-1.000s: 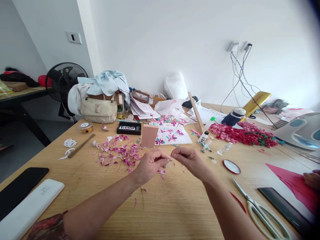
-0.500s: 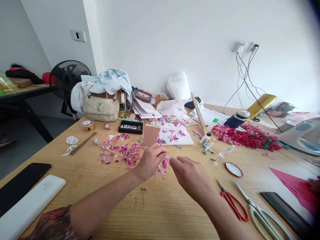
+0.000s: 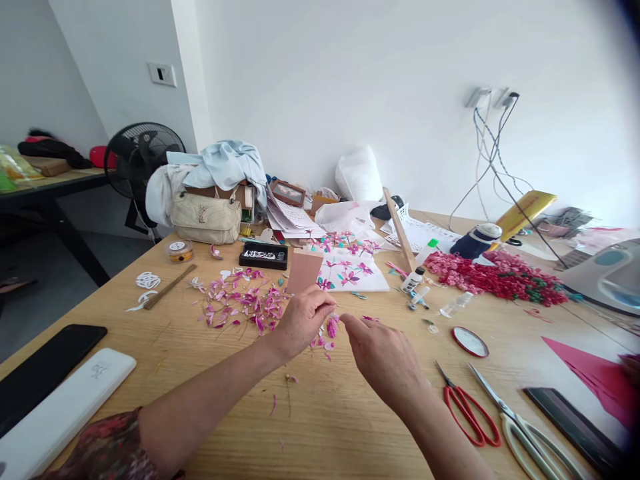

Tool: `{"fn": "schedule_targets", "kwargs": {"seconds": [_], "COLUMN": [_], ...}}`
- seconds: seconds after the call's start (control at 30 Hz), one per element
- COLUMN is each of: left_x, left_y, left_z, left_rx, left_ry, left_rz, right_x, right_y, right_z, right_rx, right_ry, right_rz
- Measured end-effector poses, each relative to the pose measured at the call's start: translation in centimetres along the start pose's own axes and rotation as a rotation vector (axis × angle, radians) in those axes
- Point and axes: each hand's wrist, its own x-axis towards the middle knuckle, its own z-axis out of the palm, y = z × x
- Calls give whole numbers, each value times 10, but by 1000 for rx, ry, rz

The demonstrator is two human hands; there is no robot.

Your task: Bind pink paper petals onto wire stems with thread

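My left hand [image 3: 300,320] hovers over the wooden table [image 3: 350,413] with its fingers pinched on a small pink petal piece [image 3: 331,327]. My right hand [image 3: 383,357] is close beside it, fingertips drawn together and pointing at that same petal; whether it grips anything is hidden. Just left of my hands lies a scatter of pink petals [image 3: 240,303]. Behind them stands a small brown card [image 3: 303,270] and a white sheet with pink paper flowers [image 3: 350,273].
Red-handled scissors [image 3: 465,413] and large pale scissors [image 3: 520,427] lie at the right, near a red lid [image 3: 470,341], glue bottles [image 3: 413,280] and a pile of red paper flowers [image 3: 495,273]. A black phone [image 3: 45,363] and white case [image 3: 65,407] sit left. Another person's hand [image 3: 631,363] shows far right.
My right hand has dropped lower and come in toward my left hand. The view has shifted slightly, bringing the red scissors into sight.
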Motion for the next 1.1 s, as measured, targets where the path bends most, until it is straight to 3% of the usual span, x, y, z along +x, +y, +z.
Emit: {"fn": "schedule_targets", "kwargs": {"seconds": [0.27,0.53,0.77,0.9,1.0,1.1], "left_x": [3,1,-1,0,-3,-6], "left_y": [5,5,-6,-4,-1,0], "left_z": [-3,1,6,1,-3,-2], "left_rx": [-71,85,248,-23,-426,-718], "left_ry": [-47,-52,-192,-343,-383,-320], "left_rz": [-54,92,198,143,-82,-294], "right_x": [-3,2,10,22,28,29], "right_y": [-3,-9,-1,26,40,38], "right_z": [1,-4,-23,-33,-22,0], "right_rx": [-42,-99,140,456,782,1101], "right_ry": [-40,-74,-137,-160,-204,-158], "right_rz": [76,88,33,-67,-96,-49]}}
